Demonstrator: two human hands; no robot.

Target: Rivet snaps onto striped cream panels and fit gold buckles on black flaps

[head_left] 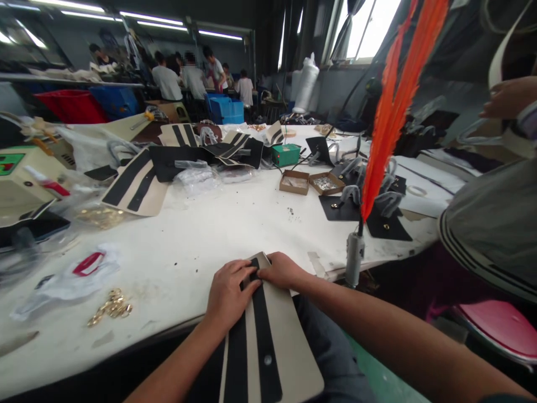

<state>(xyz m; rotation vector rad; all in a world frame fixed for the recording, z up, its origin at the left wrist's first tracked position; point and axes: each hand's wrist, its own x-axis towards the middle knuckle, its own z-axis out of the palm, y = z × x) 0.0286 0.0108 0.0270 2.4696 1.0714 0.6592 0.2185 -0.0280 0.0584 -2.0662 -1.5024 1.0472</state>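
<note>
A beige panel with black stripes lies over my lap and reaches up to the table edge, with a round metal stud on one stripe. At its far end my left hand lies over the left side, fingers bent and thumb on a black strip. My right hand grips the right edge beside it, thumb on top near the same strip. What the fingertips of both hands press there is too small to make out. Gold rings lie in a pile on the table to the left.
Similar striped panels lie further back. Two small cardboard boxes hold metal parts near a green box. An orange strip bundle hangs at the right above a grey cylinder. A co-worker is close on the right.
</note>
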